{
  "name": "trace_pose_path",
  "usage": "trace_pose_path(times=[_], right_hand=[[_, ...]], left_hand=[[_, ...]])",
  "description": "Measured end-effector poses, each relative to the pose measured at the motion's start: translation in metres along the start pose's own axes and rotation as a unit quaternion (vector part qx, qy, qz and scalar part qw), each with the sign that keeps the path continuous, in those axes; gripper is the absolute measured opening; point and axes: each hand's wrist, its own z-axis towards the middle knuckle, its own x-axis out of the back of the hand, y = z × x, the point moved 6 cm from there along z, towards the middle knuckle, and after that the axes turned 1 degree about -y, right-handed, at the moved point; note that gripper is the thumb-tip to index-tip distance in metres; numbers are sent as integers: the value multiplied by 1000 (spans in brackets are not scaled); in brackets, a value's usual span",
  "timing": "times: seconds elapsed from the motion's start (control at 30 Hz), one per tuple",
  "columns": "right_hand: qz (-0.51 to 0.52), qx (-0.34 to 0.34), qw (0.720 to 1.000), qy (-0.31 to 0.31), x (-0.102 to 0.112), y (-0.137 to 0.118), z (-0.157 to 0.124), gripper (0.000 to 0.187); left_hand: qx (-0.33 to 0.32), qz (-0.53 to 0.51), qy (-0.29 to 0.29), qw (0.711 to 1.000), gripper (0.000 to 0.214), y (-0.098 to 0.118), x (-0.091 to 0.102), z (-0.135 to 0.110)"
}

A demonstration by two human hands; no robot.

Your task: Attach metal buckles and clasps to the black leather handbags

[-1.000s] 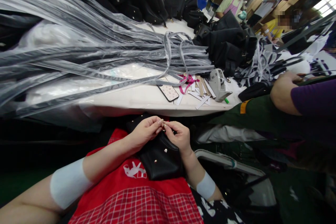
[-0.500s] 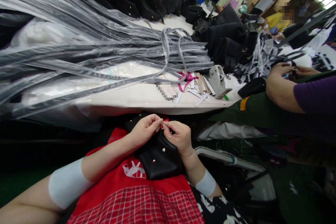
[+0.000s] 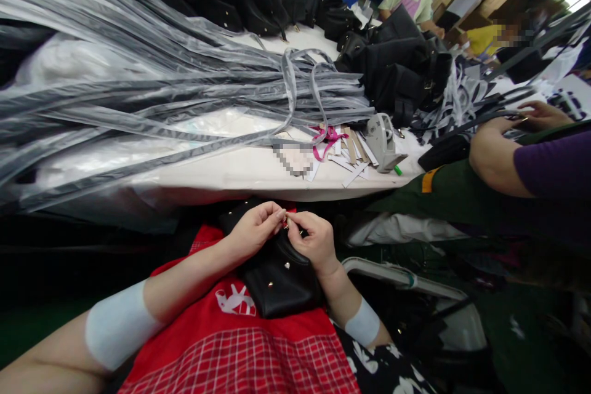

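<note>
A black leather bag (image 3: 293, 289) with small metal studs rests on my lap, over a red apron. Above its upper edge, my left hand (image 3: 257, 229) is closed, thumb and forefinger pinched together. My right hand (image 3: 316, 240) is closed too, its fingertips meeting the left ones. Between them shows a small shiny metal fitting (image 3: 286, 225); both hands seem to grip it, though its exact kind is too small to make out. The fingers partly cover the fitting and the bag's upper edge.
Grey plastic-wrapped straps (image 3: 221, 98) spread over the white table (image 3: 221, 169). Card strips (image 3: 353, 166), a pink ribbon (image 3: 330, 137) and a grey tape dispenser (image 3: 382, 141) lie near its edge. Black bags (image 3: 392, 61) are piled behind. At right, a co-worker's arm (image 3: 494, 154) handles a strap.
My hands and the bag stay nearly in place, with only slight finger movement at the fitting. The co-worker's far hand at right has moved up and away, with a strap now stretched out there.
</note>
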Motion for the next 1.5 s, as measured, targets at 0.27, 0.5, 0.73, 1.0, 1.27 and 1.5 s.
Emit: trace_pose_path(times=[0.27, 0.5, 0.73, 1.0, 1.27, 1.5], right_hand=[[-21, 21, 999, -19, 0, -4, 2, 20], [-94, 35, 994, -49, -2, -3, 0, 21], [-151, 55, 984, -79, -1, -8, 2, 24], [-130, 43, 987, -82, -2, -5, 2, 23], [-124, 26, 991, -51, 0, -6, 3, 19], [-74, 11, 995, -68, -4, -1, 0, 20]], left_hand=[[12, 37, 8, 999, 36, 2, 1, 0], [15, 72, 0, 997, 35, 3, 1, 1], [14, 134, -3, 991, 34, 8, 3, 3], [10, 140, -14, 990, 34, 9, 4, 4], [17, 139, -18, 990, 35, 6, 3, 3], [29, 65, -22, 997, 39, 1, 2, 4]])
